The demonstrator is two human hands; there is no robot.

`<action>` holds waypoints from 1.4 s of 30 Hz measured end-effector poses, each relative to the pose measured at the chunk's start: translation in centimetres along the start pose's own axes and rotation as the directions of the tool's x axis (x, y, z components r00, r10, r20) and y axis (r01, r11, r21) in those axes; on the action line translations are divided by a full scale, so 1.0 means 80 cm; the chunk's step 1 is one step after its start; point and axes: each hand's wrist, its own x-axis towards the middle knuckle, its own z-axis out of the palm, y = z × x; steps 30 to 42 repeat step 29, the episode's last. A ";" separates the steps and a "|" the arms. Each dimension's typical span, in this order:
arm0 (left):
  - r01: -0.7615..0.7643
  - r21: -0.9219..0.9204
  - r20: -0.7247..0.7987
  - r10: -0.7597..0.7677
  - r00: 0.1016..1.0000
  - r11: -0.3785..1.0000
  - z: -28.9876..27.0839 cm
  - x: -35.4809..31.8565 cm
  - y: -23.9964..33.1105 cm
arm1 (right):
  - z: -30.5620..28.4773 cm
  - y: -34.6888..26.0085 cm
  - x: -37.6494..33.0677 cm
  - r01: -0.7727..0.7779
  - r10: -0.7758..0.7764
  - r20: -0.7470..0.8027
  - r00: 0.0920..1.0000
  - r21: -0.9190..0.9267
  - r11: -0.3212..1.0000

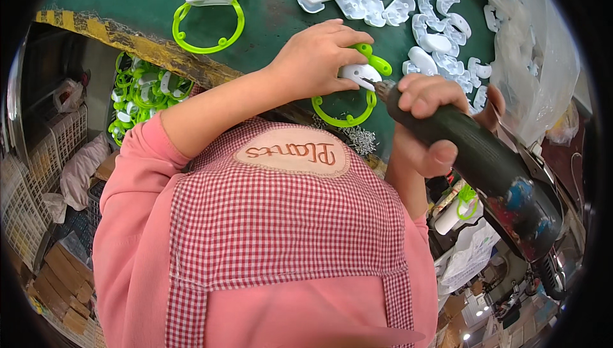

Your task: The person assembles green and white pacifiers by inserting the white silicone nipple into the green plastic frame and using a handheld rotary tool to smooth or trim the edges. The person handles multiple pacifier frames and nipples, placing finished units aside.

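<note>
My left hand (pixel 319 57) is closed around a bright green plastic ring (pixel 348 122) on the table, its fingers pinching the white plastic piece (pixel 359 76) fitted across it. Two green rounded lobes (pixel 381 64) stick out beyond that piece. In my right hand (pixel 435 102) is a dark electric screwdriver (pixel 469 147), held at a slant with its tip meeting the white piece or just above it. Any screw under the tip is too small to make out. A small heap of screws (pixel 361 138) lies beside the ring, near the table's front edge.
Another green ring with a white piece (pixel 208 22) lies on the green table (pixel 271 3) to the left. Loose white plastic pieces (pixel 399 8) spread over the far right, next to a clear plastic bag (pixel 533 73). Below the yellow-and-black striped edge (pixel 96 29), many green-and-white parts (pixel 143 86) are piled.
</note>
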 end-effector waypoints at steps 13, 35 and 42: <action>-0.037 -0.057 -0.058 0.034 0.998 0.998 0.006 0.002 -0.009 | 0.010 0.045 0.001 -0.141 0.116 0.175 0.978 0.138 0.980; -0.058 -0.016 0.107 0.059 0.993 0.998 -0.019 -0.036 0.048 | -0.016 0.003 -0.062 -0.127 0.190 -0.118 0.975 0.407 0.904; -0.058 -0.016 0.107 0.059 0.993 0.998 -0.019 -0.036 0.048 | -0.016 0.003 -0.062 -0.127 0.190 -0.118 0.975 0.407 0.904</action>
